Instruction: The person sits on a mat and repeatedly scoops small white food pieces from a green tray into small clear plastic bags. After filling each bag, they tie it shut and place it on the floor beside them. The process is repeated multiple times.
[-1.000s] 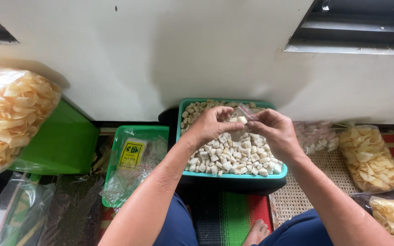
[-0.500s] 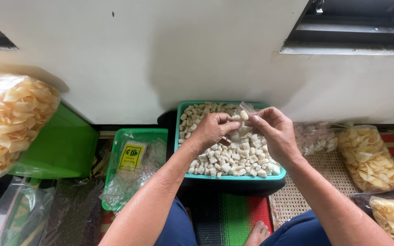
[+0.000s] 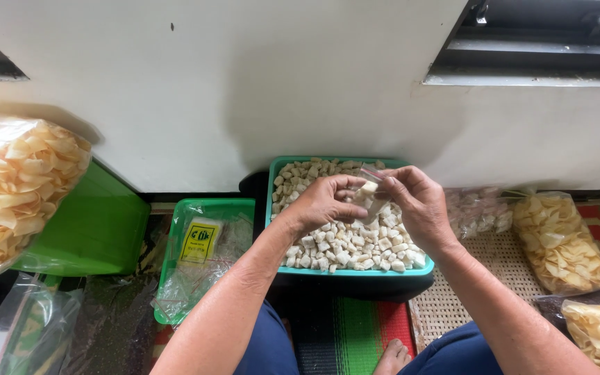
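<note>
My left hand pinches a pale cracker cube at the small clear plastic bag gripped by my right hand, above the teal tray; best keep the mouth wide.

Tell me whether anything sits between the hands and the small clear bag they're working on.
Nothing visible does. The left hand and right hand both touch the small clear bag directly, above the pale pieces in the teal tray.
</note>
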